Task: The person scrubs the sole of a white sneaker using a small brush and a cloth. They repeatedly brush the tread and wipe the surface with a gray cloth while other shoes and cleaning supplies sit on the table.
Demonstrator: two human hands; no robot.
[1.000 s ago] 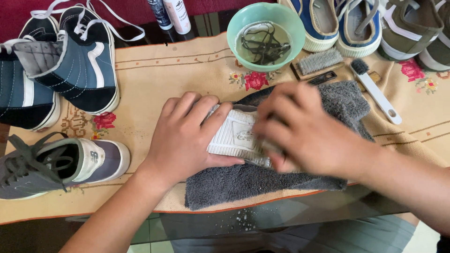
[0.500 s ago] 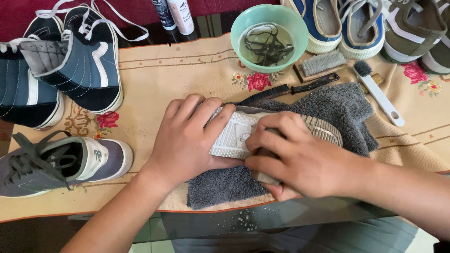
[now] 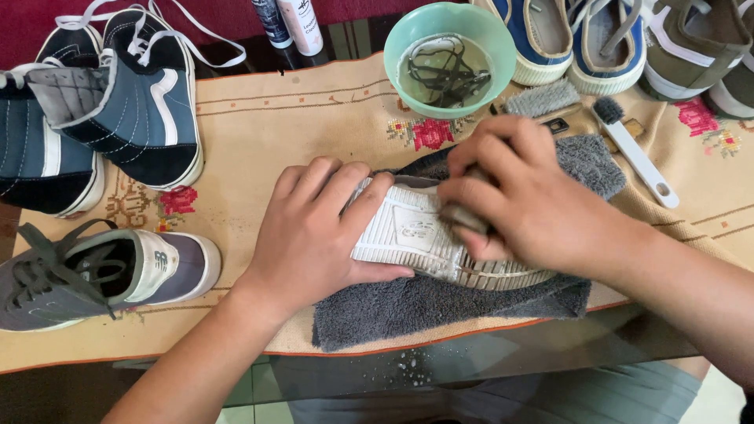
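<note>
An upturned shoe (image 3: 416, 235) shows its white ribbed sole, lying on a dark grey towel (image 3: 440, 306). My left hand (image 3: 314, 228) presses down on the shoe's left end and holds it still. My right hand (image 3: 526, 196) is closed around a small brush (image 3: 463, 218), mostly hidden under the fingers, its tip against the middle of the sole.
A teal bowl (image 3: 452, 23) of water with dark laces stands behind. A grey brush (image 3: 542, 98) and a white-handled brush (image 3: 640, 161) lie by it. Blue high-top shoes (image 3: 141, 102) and a grey sneaker (image 3: 102, 271) sit left; more shoes (image 3: 605, 39) and two bottles (image 3: 287, 20) at the back.
My right hand has slid back and forth over the sole with the brush, now sitting higher and further right. My left hand has stayed on the shoe.
</note>
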